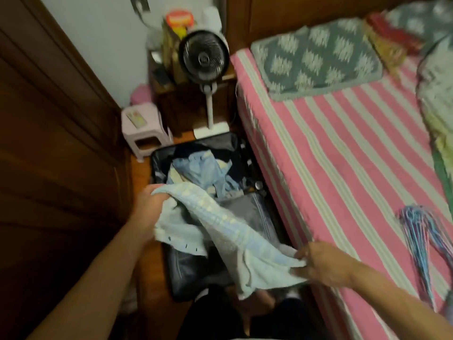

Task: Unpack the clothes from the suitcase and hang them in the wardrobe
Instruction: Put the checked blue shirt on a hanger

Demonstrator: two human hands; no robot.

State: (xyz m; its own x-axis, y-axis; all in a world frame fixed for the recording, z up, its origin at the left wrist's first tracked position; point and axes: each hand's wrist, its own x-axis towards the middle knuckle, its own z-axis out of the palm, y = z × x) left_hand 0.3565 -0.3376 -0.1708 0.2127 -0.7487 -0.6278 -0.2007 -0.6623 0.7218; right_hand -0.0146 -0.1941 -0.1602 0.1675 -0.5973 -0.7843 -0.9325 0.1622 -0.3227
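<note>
A dark suitcase (191, 271) lies open on the floor between the wardrobe and the bed. A light blue garment (220, 231) hangs stretched above it. My left hand (149, 207) grips its upper left end, and my right hand (318, 263) pinches its lower right end. More clothes (203, 170), pale blue and dark, fill the suitcase's far half. A bundle of coloured hangers (421, 241) lies on the bed to the right.
The brown wooden wardrobe (56, 143) stands along the left. The bed with a pink striped sheet (343, 155) and a grey pillow (316, 60) fills the right. A standing fan (203, 57), a small pink stool (144, 128) and a cluttered nightstand (171, 89) stand beyond the suitcase.
</note>
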